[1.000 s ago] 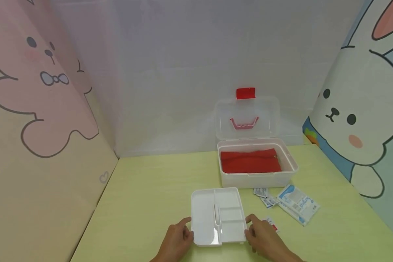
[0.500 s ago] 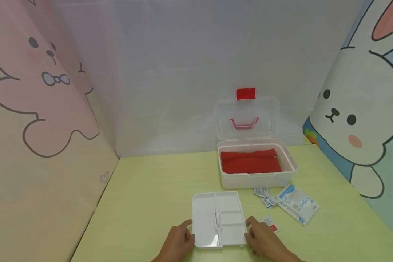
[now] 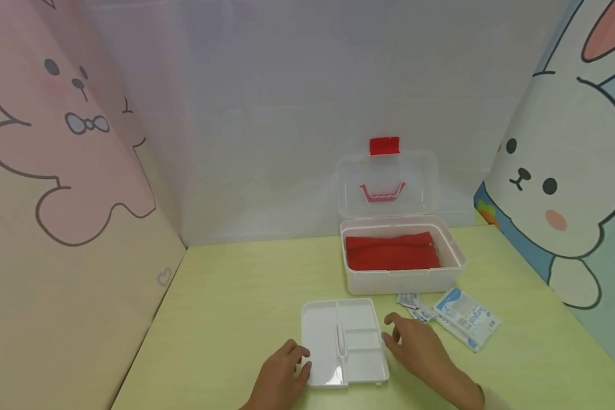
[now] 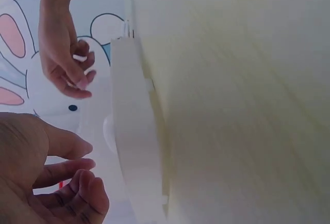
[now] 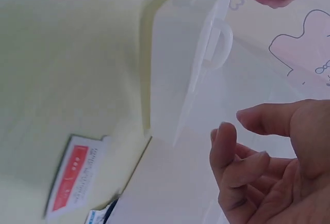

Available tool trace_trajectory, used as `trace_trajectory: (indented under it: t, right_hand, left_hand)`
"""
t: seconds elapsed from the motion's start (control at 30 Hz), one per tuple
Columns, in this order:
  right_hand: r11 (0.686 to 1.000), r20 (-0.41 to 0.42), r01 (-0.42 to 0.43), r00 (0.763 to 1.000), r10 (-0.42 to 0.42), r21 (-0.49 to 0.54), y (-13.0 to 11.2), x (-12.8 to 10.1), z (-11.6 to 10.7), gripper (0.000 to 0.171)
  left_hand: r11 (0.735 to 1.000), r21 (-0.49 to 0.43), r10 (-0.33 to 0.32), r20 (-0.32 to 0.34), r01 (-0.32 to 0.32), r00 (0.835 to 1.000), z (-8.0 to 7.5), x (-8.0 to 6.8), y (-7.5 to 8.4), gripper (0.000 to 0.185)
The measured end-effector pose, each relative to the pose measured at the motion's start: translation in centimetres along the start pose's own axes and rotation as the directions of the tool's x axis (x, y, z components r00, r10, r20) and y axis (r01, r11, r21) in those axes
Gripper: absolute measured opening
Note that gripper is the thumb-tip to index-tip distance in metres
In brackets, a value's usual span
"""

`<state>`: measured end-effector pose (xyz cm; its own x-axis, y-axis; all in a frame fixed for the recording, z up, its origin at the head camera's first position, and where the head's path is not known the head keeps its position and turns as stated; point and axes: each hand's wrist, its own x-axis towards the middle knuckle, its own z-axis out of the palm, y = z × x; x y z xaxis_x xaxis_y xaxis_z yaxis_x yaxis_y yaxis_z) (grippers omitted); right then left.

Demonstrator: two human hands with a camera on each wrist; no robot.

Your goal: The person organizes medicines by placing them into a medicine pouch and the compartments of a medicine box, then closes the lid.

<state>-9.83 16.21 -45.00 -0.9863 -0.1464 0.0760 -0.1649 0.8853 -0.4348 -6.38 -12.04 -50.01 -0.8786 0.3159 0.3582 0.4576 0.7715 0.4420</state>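
Observation:
A white divided tray (image 3: 320,324) with a raised central handle lies on the table. My left hand (image 3: 282,373) is above its left edge, fingers loosely bent; the left wrist view shows this hand (image 4: 49,175) apart from the tray (image 4: 136,131), holding nothing. Just off the tray's right side is my right hand (image 3: 417,347), thumb and fingers parted with nothing between them. In the right wrist view a small packet with a red label (image 5: 75,177) lies on the table near the tray (image 5: 172,74); my right hand hides it in the head view.
Behind the tray stands a white box (image 3: 400,282) with a red pouch (image 3: 392,253) inside and its clear lid (image 3: 348,182) raised. Small sachets (image 3: 409,300) and larger flat packs (image 3: 466,319) lie right of the tray. Printed panels flank the table.
Both hands have let go of the tray's sides. The right hand has risen off to the upper right; the left has shifted slightly right over the edge. Earlier the tray slid slightly nearer.

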Motion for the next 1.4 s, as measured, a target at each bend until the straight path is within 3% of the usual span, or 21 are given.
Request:
trace_trajectory:
  t: [0.13,0.3,0.53,0.63,0.73,0.9,1.03,1.23,1.4]
  right_hand:
    - [0.996,-0.064,0.093,0.994,-0.094,-0.013,-0.9,1.7,-0.5,0.017]
    - [0.985,-0.031,0.167,0.985,-0.169,-0.048,-2.3,3.5,-0.3,0.018]
    - [0.946,-0.026,0.29,0.955,-0.297,-0.144,-3.5,5.6,1.1,0.023]
    - [0.937,-0.032,0.317,0.945,-0.325,-0.148,-3.7,6.5,1.7,0.026]
    - [0.929,-0.036,0.34,0.937,-0.348,-0.146,-3.7,7.1,2.3,0.027]
    - [0.917,-0.053,0.352,0.928,-0.368,-0.186,-3.3,7.7,3.4,0.016]
    - [0.91,-0.09,0.356,0.92,-0.381,-0.215,-2.9,8.0,4.0,0.012]
    - [0.919,-0.098,0.34,0.926,-0.364,-0.202,-2.8,8.2,4.4,0.012]
    - [0.911,-0.12,0.339,0.92,-0.373,-0.236,-2.4,8.3,4.7,0.018]
  left_hand:
    - [0.984,0.011,0.18,-0.014,-0.18,0.984,0.0,0.3,1.4,0.01]
    - [0.936,0.066,0.344,0.027,-0.345,0.939,0.0,1.0,3.2,0.009]
    - [0.853,0.178,0.466,0.163,-0.491,0.87,1.1,1.6,4.7,0.006]
    - [0.819,0.234,0.489,0.194,-0.524,0.851,1.7,1.9,5.1,0.008]
    - [0.816,0.252,0.47,0.235,-0.52,0.851,2.3,2.0,5.3,0.01]
    - [0.848,0.253,0.386,0.308,-0.466,0.87,2.8,2.0,5.4,0.01]
    - [0.859,0.248,0.367,0.31,-0.447,0.877,3.1,1.9,5.3,0.009]
    - [0.865,0.247,0.37,0.277,-0.438,0.887,3.1,1.8,5.0,0.015]
    - [0.888,0.253,0.311,0.285,-0.384,0.907,2.6,1.5,4.9,0.021]
